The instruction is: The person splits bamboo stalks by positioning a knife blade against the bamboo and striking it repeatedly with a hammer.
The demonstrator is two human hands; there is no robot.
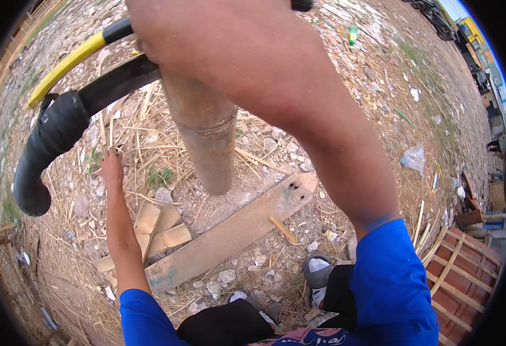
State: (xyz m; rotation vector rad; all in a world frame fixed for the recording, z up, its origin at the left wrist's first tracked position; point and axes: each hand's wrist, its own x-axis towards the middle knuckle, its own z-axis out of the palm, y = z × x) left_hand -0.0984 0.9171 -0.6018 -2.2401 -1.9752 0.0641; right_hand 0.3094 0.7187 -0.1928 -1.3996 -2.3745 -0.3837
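Observation:
My left hand (112,166) is low at the left, its fingers closed on a thin bamboo strip (111,130) that rises among the straw. My right arm crosses the top of the view close up; the fingers of my right hand (169,29) are hidden. Under that arm a thick brown bamboo pole (204,135) points down, its upper end covered. Left of it is a tool with a curved, black-wrapped handle (48,147) and a dark flat blade (117,86). A yellow-and-black tube (71,63) runs above the blade and passes behind my right hand.
A long wooden plank (230,236) with holes lies before my feet, beside cut bamboo pieces (166,236). Stones and straw litter the ground. A plastic bag (413,158) and a green bottle (352,36) lie to the right. A slatted reddish panel (460,282) stands at lower right.

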